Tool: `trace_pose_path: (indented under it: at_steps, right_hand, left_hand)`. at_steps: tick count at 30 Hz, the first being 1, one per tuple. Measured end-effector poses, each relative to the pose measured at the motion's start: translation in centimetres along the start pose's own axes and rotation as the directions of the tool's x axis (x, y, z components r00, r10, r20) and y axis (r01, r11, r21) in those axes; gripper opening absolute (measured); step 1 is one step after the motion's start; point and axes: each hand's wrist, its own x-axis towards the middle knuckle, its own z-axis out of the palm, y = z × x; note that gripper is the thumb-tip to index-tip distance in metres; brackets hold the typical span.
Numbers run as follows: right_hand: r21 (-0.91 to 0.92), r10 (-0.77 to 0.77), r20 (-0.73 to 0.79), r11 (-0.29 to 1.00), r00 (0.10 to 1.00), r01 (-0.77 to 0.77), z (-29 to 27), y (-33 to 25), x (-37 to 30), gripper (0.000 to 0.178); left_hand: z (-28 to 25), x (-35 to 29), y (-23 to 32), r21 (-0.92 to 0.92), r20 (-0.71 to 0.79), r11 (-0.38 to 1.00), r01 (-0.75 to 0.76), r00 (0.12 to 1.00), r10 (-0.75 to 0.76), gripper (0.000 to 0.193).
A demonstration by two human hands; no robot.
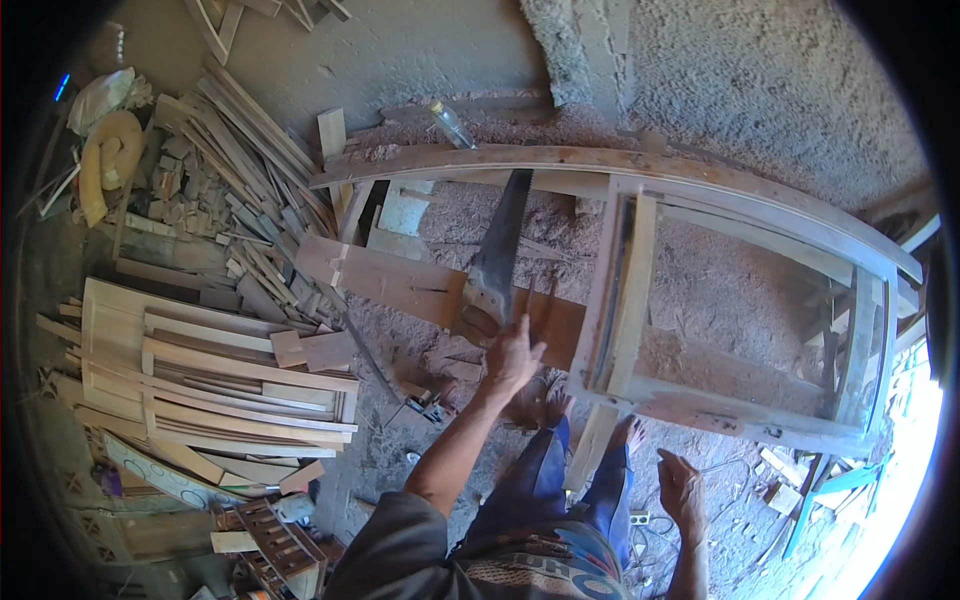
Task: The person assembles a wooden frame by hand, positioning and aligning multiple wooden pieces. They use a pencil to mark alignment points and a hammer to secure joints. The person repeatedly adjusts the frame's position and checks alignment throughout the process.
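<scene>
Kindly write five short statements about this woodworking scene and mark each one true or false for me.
1. The left hand is at the handle end of the handsaw. True.
2. The right hand rests on the saw's blade. False: the right hand is well away from the saw, at the lower right of the view.
3. The saw's blade points away from the person, toward the long wooden beam. True.
4. The stacked wooden boards lie to the person's right. False: the boards are on the person's left.
5. The clear bottle is near the beam, on the far side from the person. True.
</scene>
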Motion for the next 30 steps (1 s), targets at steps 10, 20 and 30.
trace_pose_path:
  at_steps: [10, 20, 30]
  right_hand:
    - [0.038, 0.082, -0.035, 0.996, 0.996, -0.081, 5.8, -6.4, 2.7, 0.028]
    - [0.058, 0.272, 0.013, 0.960, 0.962, -0.273, 6.4, -7.1, 2.7, 0.031]
    - [0.020, 0.276, -0.116, 0.961, 0.954, -0.275, 5.5, -6.7, 1.5, 0.029]
  left_hand:
    - [3.6, 1.8, -5.1, -0.446, -0.062, 0.875, -0.189, 0.982, 0.180, 0.070]
    - [-2.3, 7.6, -22.9, -0.331, -0.511, 0.943, 0.023, 0.836, -0.200, 0.043]
    - [-6.6, 15.0, -32.0, -0.018, -0.133, 0.856, 0.517, 0.847, -0.515, 0.067]
